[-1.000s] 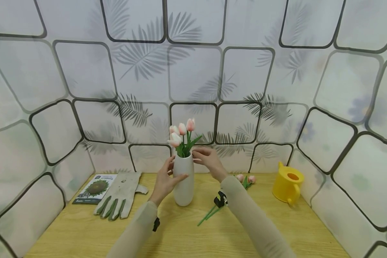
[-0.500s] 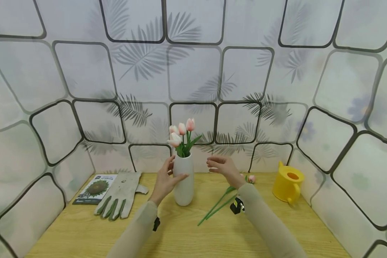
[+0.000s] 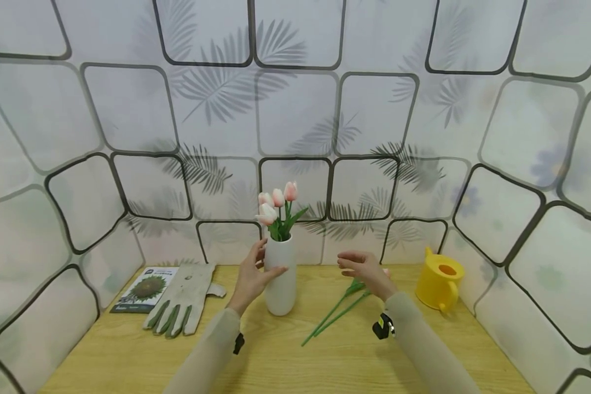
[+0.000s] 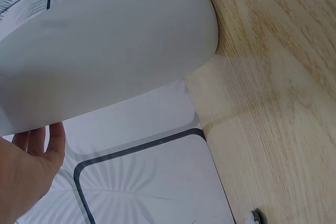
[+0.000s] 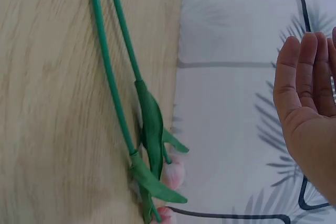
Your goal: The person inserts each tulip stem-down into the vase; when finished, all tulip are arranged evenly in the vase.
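A tall white vase (image 3: 280, 279) stands upright on the table, filling much of the left wrist view. Several pink-and-white tulips (image 3: 278, 197) with green leaves rise from its mouth. My left hand (image 3: 251, 276) holds the vase from the left, thumb across its front and fingers at its far side. Apart from the vase, my right hand (image 3: 365, 271) hovers over the table with nothing in it, fingers loosely extended. Beneath and beside it lie two more tulips (image 5: 152, 129), their green stems (image 3: 332, 318) pointing toward the front; the hand partly hides their blooms in the head view.
A yellow watering can (image 3: 438, 282) stands at the right. On the left, a light work glove (image 3: 183, 295) with green between its fingers overlaps a sunflower seed packet (image 3: 145, 287). Patterned fabric walls (image 3: 295, 120) enclose the wooden table (image 3: 276, 361) at the back and sides.
My right hand has left the vase's mouth and moved right and slightly down, over the loose tulips. My left hand stays on the vase, which has not moved.
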A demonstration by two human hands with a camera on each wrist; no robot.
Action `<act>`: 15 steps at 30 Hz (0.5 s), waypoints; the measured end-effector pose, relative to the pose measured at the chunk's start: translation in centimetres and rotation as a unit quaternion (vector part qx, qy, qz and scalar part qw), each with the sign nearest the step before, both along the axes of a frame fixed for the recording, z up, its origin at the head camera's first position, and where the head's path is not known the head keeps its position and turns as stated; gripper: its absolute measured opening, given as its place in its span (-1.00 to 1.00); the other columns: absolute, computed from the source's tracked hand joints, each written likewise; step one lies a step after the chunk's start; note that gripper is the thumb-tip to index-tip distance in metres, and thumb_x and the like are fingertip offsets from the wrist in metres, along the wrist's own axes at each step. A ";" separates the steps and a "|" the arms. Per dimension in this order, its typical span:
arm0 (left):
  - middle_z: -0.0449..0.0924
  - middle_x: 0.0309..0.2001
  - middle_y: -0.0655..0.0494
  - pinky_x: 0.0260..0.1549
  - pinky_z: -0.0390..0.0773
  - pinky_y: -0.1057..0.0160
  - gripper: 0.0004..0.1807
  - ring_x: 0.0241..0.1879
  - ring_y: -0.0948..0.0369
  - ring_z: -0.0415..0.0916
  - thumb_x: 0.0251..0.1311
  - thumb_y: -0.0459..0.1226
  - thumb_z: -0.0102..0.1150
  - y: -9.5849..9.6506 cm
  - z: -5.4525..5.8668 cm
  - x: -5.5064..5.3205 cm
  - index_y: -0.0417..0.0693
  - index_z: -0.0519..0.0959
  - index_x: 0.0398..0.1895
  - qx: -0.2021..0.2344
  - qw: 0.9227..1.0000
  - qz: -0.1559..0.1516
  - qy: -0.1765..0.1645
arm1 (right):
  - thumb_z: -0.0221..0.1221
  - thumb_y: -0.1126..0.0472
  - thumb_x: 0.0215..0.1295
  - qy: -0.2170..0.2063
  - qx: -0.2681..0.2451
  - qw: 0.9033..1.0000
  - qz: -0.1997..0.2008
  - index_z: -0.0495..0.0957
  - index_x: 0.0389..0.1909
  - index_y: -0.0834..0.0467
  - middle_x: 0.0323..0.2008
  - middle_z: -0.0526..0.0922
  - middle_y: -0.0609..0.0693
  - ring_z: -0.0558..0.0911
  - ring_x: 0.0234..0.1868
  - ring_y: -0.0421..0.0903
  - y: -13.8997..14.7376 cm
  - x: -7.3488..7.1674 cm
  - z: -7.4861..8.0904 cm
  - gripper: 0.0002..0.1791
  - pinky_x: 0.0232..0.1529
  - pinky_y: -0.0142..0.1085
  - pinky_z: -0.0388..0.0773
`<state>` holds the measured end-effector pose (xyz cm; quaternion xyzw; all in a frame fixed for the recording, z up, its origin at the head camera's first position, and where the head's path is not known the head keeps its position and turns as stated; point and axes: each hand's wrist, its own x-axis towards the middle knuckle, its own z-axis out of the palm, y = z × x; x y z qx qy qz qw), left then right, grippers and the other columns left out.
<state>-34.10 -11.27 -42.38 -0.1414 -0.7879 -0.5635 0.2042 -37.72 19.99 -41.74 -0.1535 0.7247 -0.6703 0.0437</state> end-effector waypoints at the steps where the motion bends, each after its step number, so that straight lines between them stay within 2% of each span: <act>1: 0.57 0.13 -0.13 0.09 0.54 -0.12 -0.09 0.13 -0.02 0.52 -0.01 -0.10 0.52 0.0 0.0 0.0 0.00 0.28 0.43 0.001 1.000 0.001 0.000 | 0.21 0.24 0.36 0.001 0.003 1.000 -0.001 0.48 0.17 0.41 -0.15 0.67 -0.10 0.65 -0.10 -0.16 0.3 0.0 -0.2 -0.56 0.05 -0.15 0.63; 5: 0.58 0.11 -0.14 0.08 0.54 -0.12 -0.09 0.12 -0.03 0.53 -0.03 -0.12 0.53 0.3 0.1 0.1 0.02 0.29 0.42 0.003 1.000 0.003 0.001 | 0.22 0.21 0.36 0.007 0.033 0.999 -0.001 0.50 0.16 0.37 -0.08 0.68 -0.05 0.65 -0.09 -0.20 1.8 0.1 -1.3 -0.56 0.06 -0.12 0.63; 9: 0.57 0.12 -0.16 0.08 0.54 -0.14 -0.07 0.13 -0.05 0.52 -0.02 -0.08 0.52 0.5 0.3 0.2 0.01 0.27 0.43 0.002 1.000 -0.006 0.007 | 0.21 0.19 0.37 0.010 0.068 0.998 -0.002 0.47 0.21 0.37 0.08 0.63 0.12 0.64 -0.03 -0.16 3.4 0.4 -2.3 -0.52 0.17 0.07 0.52; 12: 0.56 0.14 -0.16 0.09 0.53 -0.13 -0.07 0.13 -0.05 0.51 -0.01 -0.06 0.51 0.4 0.2 0.1 0.00 0.26 0.44 0.003 1.000 -0.009 0.005 | 0.22 0.13 0.36 -0.001 0.090 0.996 -0.006 0.45 0.24 0.34 0.18 0.56 0.23 0.63 0.08 0.03 4.3 0.7 -2.8 -0.47 0.21 0.15 0.45; 15: 0.56 0.13 -0.13 0.09 0.52 -0.12 -0.08 0.13 -0.02 0.51 -0.02 -0.08 0.52 0.1 0.1 0.1 0.03 0.27 0.43 0.008 1.000 -0.005 -0.002 | 0.21 0.10 0.38 -0.016 0.106 0.994 0.007 0.41 0.29 0.36 0.26 0.46 0.32 0.54 0.19 0.23 4.9 0.9 -3.3 -0.42 0.22 0.11 0.46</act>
